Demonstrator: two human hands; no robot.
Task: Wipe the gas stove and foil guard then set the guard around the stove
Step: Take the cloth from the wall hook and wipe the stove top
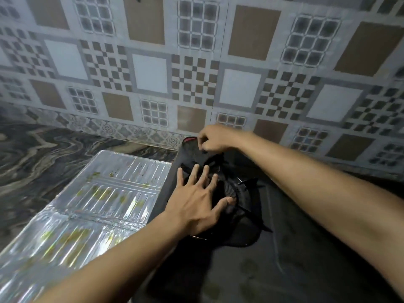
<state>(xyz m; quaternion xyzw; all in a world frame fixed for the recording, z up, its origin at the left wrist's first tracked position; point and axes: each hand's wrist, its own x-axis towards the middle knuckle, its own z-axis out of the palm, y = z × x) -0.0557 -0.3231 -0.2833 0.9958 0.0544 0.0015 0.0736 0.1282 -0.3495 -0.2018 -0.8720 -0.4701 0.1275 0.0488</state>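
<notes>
A black gas stove (306, 248) sits against the tiled wall, its burner grate (247, 193) partly covered by a dark cloth (185, 156) with a red edge. My left hand (196, 202) lies flat on the cloth over the burner, fingers spread. My right hand (215, 137) pinches the cloth's far edge near the wall. The silver foil guard (91, 206), folded in panels with yellowish stains, lies flat on the counter left of the stove.
The counter (39, 149) is dark marbled stone and stretches to the left and behind the foil. The patterned tile wall (196, 73) rises right behind the stove.
</notes>
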